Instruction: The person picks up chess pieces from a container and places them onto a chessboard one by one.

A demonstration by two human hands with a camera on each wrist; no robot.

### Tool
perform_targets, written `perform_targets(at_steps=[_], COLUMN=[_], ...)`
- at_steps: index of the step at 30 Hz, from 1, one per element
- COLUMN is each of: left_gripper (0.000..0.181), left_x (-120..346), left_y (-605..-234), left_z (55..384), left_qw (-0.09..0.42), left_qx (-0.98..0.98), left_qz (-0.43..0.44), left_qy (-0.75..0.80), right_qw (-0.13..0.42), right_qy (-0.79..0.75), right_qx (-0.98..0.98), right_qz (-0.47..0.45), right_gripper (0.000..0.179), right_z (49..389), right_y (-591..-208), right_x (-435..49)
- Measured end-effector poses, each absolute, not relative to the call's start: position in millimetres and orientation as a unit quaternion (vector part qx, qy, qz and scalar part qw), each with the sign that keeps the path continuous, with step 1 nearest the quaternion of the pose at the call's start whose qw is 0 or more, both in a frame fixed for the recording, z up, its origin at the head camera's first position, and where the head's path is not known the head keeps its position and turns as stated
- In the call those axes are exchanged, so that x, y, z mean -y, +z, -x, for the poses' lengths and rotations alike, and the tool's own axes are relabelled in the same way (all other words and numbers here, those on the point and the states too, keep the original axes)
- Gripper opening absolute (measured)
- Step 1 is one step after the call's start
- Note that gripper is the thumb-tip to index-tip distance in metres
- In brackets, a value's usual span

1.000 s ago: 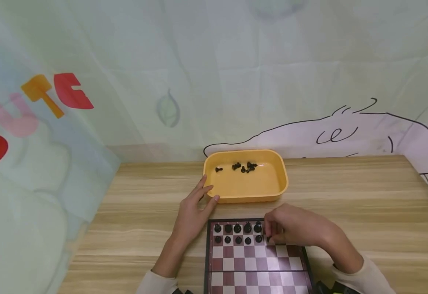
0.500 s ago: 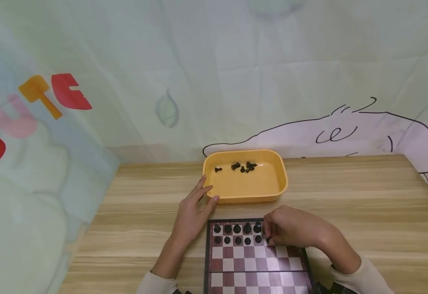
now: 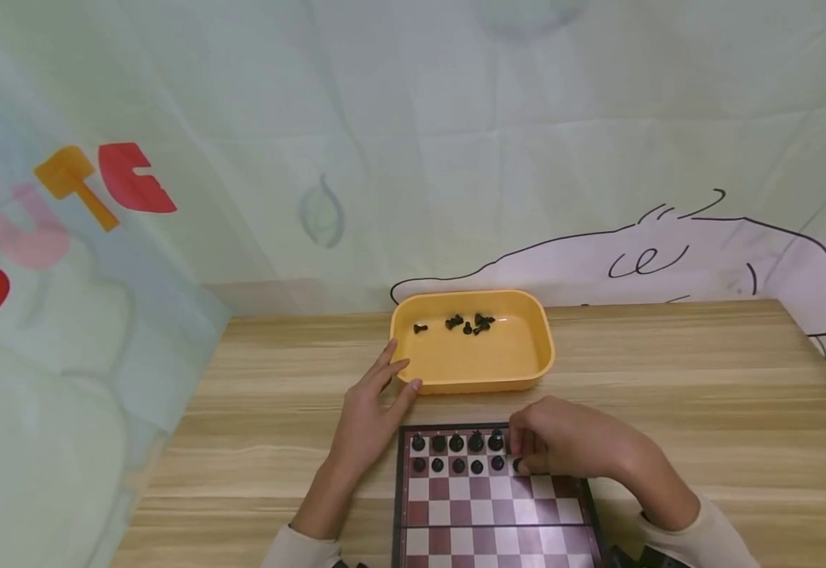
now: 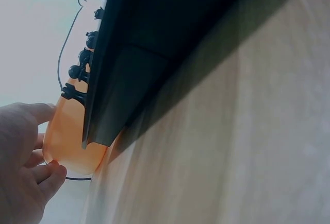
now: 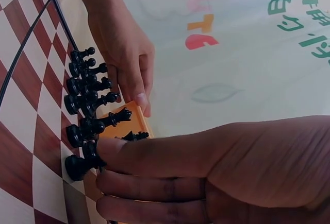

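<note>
My right hand (image 3: 576, 438) pinches a black chess pawn (image 3: 518, 465) at the right end of the second row on the chessboard (image 3: 480, 513). In the right wrist view the thumb lies against the pawn (image 5: 77, 167), whose base is on the board or very close to it. Left of it stand two rows of black chess pieces (image 3: 457, 443). My left hand (image 3: 368, 418) rests its spread fingers on the near left corner of the yellow tray (image 3: 469, 386). Several black chess pieces (image 3: 480, 321) lie loose in that tray.
The board and tray are on a wooden table (image 3: 278, 379), with the tray behind the board. A printed cloth (image 3: 420, 158) hangs along the back and left. In the left wrist view the board's dark edge (image 4: 111, 95) covers much of the scene.
Both hands keep their places, the left at the tray and the right at the pawn. The right fingertips have shifted only slightly, and a little more of the pawn shows.
</note>
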State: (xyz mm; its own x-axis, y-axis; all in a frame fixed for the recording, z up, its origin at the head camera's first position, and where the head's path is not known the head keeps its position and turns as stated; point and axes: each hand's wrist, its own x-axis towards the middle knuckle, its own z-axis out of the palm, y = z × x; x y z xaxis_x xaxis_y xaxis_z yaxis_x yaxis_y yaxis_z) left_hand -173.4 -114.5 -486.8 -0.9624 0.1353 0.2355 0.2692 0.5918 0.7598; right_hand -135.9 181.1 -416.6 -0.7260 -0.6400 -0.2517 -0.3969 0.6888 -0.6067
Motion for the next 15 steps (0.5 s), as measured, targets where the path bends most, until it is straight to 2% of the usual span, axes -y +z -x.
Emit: perform_targets(at_steps=[8,15], left_gripper=[0.047,0.048], left_x=[115.0,114.6], left_y=[-486.8,-486.7], left_z=[172.7,172.1], left_qw=[0.078,0.077], left_qx=[0.886,0.887], left_qz=[0.114,0.115], left_qy=[-0.442,-0.440], right_qw=[0.219,0.210], right_qy=[-0.292,-0.313], right_qx=[-0.882,-0.881], right_qz=[0.297,0.287], right_gripper=[0.005,0.005], right_z=[137.4,137.1], right_y=[-411.7,-406.5], right_x=[-185.2,-190.2])
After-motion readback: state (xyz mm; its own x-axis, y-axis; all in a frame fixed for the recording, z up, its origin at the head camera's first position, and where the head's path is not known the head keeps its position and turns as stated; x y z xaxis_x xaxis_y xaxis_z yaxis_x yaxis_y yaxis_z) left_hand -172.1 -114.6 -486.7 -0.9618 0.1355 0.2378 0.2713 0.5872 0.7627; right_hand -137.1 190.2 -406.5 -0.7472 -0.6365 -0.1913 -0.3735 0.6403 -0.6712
